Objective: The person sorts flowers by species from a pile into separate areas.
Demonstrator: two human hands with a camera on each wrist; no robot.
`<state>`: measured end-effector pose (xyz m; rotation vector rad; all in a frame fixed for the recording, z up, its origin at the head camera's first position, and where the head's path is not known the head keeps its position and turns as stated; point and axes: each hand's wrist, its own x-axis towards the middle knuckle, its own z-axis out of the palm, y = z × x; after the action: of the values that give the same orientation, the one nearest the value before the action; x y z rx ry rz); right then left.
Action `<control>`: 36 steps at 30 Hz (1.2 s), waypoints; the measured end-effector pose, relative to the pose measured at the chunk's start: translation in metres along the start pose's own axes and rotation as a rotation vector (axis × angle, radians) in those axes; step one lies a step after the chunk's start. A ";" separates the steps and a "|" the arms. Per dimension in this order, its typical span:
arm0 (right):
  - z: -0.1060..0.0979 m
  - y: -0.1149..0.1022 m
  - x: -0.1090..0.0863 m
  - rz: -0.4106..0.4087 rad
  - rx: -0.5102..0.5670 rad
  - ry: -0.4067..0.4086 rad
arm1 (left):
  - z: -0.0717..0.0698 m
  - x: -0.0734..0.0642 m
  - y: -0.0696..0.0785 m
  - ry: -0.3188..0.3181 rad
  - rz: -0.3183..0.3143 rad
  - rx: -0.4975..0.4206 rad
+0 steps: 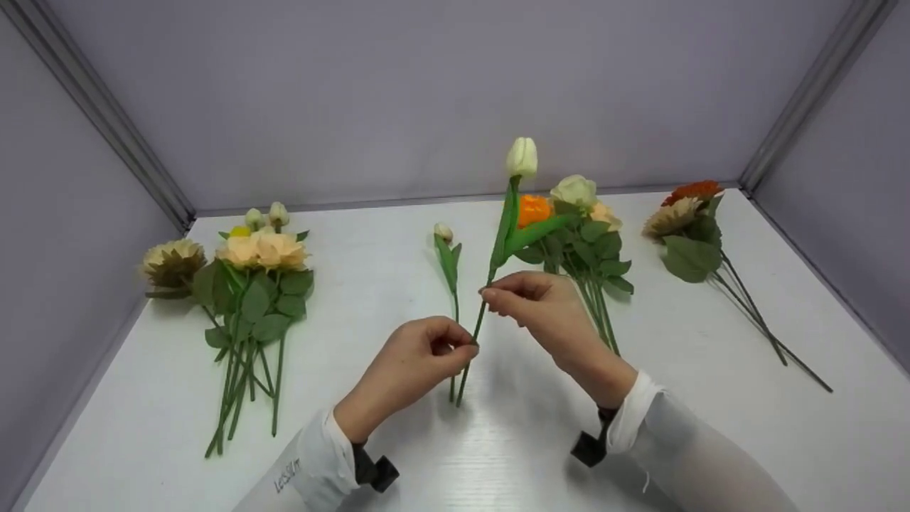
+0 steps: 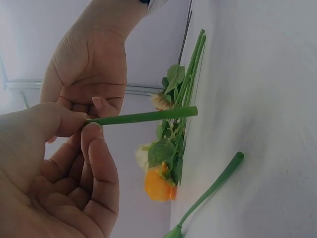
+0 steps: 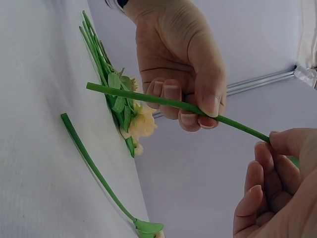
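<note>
A white tulip (image 1: pixel 522 158) with long green leaves is held up over the table, its stem slanting down toward the person. The left hand (image 1: pixel 419 359) pinches the lower stem (image 2: pixel 143 117) between thumb and index finger. Higher up, just below the leaves, the right hand (image 1: pixel 544 316) pinches the same stem with thumb and fingertips. The stem's cut end sticks out below the left hand in both wrist views. Behind the left hand a second, smaller tulip (image 1: pixel 443 232) lies on the white table (image 1: pixel 370 284), its stem (image 3: pixel 94 166) pointing toward the person.
On the left lies a bunch of peach roses (image 1: pixel 263 250) with a tan flower (image 1: pixel 173 263) beside it. Right of the hands lies another bunch with an orange flower (image 1: pixel 534 211) and a cream rose (image 1: pixel 574 190). Farther right are a red flower (image 1: pixel 697 190) and a beige one (image 1: pixel 672 217). Grey panels wall the table.
</note>
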<state>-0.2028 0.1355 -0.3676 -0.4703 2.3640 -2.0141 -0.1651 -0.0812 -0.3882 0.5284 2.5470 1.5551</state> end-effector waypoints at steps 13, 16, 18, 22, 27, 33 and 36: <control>0.002 -0.002 0.006 0.049 -0.038 -0.010 | -0.006 -0.003 0.003 -0.031 -0.023 -0.004; -0.002 0.000 0.016 0.096 -0.075 -0.030 | -0.015 -0.004 0.005 -0.014 -0.020 0.049; -0.005 0.000 0.026 0.143 -0.110 -0.046 | -0.025 -0.005 0.006 0.043 0.002 0.114; -0.009 0.002 0.053 0.230 -0.184 -0.076 | -0.056 -0.007 0.003 0.239 0.077 0.353; -0.006 0.015 0.081 0.321 -0.290 -0.115 | -0.099 -0.009 -0.018 0.442 0.111 0.736; 0.009 0.040 0.097 0.426 -0.350 -0.136 | -0.136 -0.018 -0.042 0.416 -0.017 0.820; 0.015 0.049 0.100 0.479 -0.365 -0.124 | -0.146 -0.022 -0.043 0.392 -0.056 0.787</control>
<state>-0.3064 0.1051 -0.3979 -0.0126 2.4647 -1.3259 -0.1940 -0.2295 -0.3593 0.2064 3.4046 0.6154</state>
